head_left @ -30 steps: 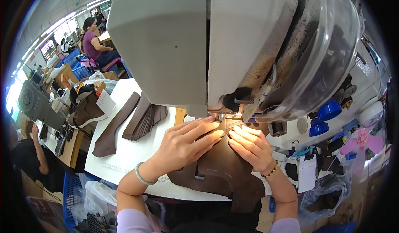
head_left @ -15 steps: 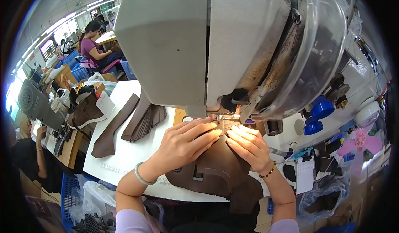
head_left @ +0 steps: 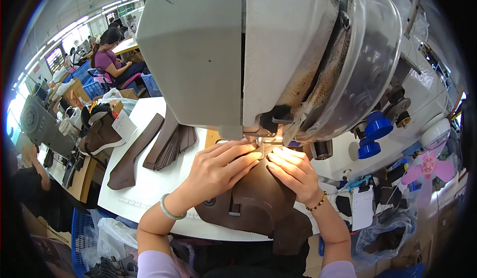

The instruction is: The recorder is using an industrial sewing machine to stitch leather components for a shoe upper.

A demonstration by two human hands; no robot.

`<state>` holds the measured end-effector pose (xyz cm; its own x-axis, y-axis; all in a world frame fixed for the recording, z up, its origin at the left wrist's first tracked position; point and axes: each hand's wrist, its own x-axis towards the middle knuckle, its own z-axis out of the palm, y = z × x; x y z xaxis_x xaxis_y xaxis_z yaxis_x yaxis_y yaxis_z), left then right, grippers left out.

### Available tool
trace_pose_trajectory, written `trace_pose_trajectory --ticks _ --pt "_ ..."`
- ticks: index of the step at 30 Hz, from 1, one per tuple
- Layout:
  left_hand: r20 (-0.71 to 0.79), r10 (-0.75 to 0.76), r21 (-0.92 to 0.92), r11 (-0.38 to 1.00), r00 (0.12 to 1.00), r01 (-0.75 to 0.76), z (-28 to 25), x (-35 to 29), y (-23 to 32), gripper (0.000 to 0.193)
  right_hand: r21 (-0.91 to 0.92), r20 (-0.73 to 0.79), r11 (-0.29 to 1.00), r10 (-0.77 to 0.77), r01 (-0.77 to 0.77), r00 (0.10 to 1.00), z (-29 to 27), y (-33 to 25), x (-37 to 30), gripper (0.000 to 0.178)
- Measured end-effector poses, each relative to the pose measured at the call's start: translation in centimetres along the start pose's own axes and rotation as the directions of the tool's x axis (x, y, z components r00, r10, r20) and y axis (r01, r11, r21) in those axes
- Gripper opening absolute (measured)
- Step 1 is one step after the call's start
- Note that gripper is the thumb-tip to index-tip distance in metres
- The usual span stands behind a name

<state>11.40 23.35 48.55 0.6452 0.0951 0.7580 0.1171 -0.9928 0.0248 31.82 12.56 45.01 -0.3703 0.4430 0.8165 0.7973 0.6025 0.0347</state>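
A brown leather piece [head_left: 258, 191], cut in curved panels with a small slot, lies under the sewing machine [head_left: 194, 54] and hangs over the table's front edge. My left hand [head_left: 221, 166] grips its left side near the needle, fingers close together. From the right, my right hand [head_left: 293, 173] holds the same piece, its fingers slanting toward the lit needle area [head_left: 261, 141]. Both thumbs are mostly hidden. The fingertips of the two hands are a small gap apart. The leather right under the needle is partly covered by my fingers.
On the white table [head_left: 117, 191] at left lie a long brown strip [head_left: 136, 154] and a fanned stack of brown pieces [head_left: 169, 149]. A brown shoe [head_left: 102, 134] stands beyond. Blue thread spools [head_left: 375, 129] and a pink fan [head_left: 428, 166] are at right. Other people sit at left.
The view has shifted slightly, so the machine and table appear a little further left. Both hands keep their places on the leather; any feed of the piece is too small to tell.
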Motion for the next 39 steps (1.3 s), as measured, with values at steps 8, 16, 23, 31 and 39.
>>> trace_pose_trajectory --ticks 8,16,23,31,39 --pt "-0.096 -0.020 -0.037 0.999 0.995 0.017 1.2 -0.5 -0.3 0.021 0.023 -0.013 1.000 0.021 -0.020 1.000 0.4 0.1 -0.7 0.039" --pt "-0.120 -0.087 -0.181 0.981 0.989 0.064 1.0 -0.4 -0.7 0.018 0.029 -0.021 1.000 0.010 -0.010 1.000 0.5 0.2 -0.7 0.043" --pt "-0.077 0.131 0.048 0.991 0.988 -0.128 0.7 -0.4 -0.8 0.015 0.033 -0.026 0.999 0.014 -0.013 1.000 0.3 0.0 -0.4 0.039" --pt "0.112 0.082 -0.106 0.992 0.990 -0.070 -1.4 -0.5 -1.0 0.035 0.030 0.002 0.999 0.034 -0.034 0.999 0.0 -0.2 -0.2 0.037" --pt "0.369 0.014 -0.395 0.907 0.929 0.143 -1.1 -1.6 -3.5 0.069 0.031 0.054 0.997 0.073 -0.075 0.996 -0.2 -0.5 -0.3 0.039"
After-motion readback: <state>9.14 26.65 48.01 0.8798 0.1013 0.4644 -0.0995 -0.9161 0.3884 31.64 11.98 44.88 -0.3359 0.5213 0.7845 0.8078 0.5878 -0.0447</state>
